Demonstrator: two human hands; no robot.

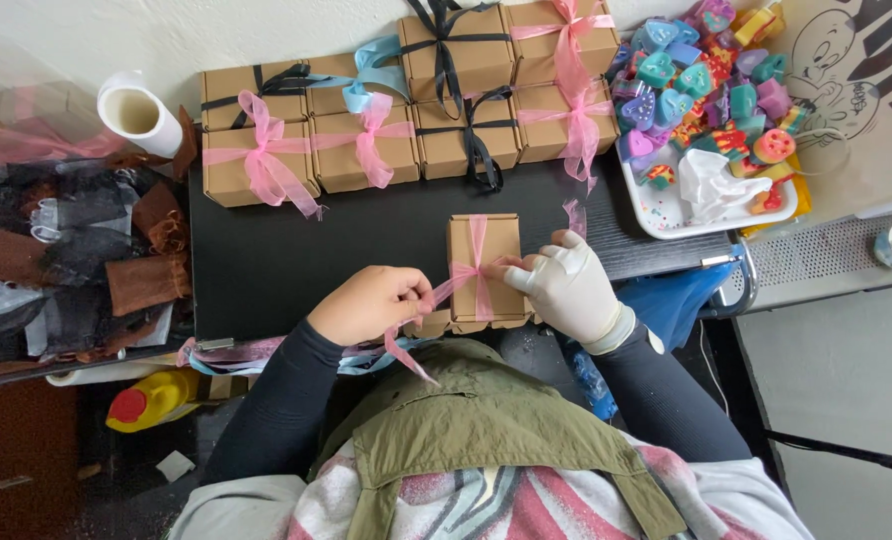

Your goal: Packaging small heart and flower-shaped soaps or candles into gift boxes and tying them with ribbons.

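The small cardboard box (484, 262) sits on the dark tabletop (296, 250) directly before you, long axis pointing away. Your left hand (371, 303) pinches the pink ribbon (463, 275) tail; your gloved right hand (569, 285) pinches at the knot and rests against the box, nearer to it.

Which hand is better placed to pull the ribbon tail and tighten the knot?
Probably the left hand: its fingers already pinch the pink ribbon tail beside the box. The gloved right hand presses at the knot, so it looks better suited to holding it.
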